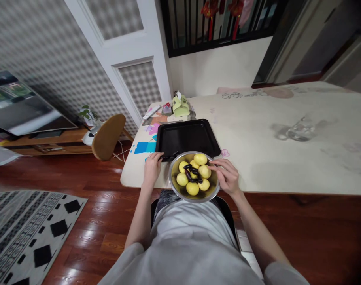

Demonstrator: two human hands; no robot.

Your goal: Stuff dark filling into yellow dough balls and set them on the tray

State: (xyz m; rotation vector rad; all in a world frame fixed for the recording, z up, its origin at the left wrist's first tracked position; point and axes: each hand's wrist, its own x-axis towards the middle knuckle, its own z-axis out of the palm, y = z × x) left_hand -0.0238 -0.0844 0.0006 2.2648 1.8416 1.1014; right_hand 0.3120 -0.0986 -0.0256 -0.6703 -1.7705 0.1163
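A metal bowl (174,189) holds several lemons (192,189), with several glossy, dark, elongated fruits (188,175) that look like grapes lying on top. It sits at the table's near edge, overlapping the front of a black baking tray (186,136). My left hand (152,168) is at the tray's front-left corner, fingers pinched together. Small dark pieces (174,153) lie along the tray's front edge beside those fingertips. My right hand (228,175) reaches over the bowl's right rim, thumb and fingers drawn together near the lemons. A dark bit shows between them, too small to name.
The light table (257,158) carries a green tissue box (180,105) and a white remote (152,112) behind the tray. A clear glass vessel (301,130) stands to the right. Left of the table is a wooden chair (108,137).
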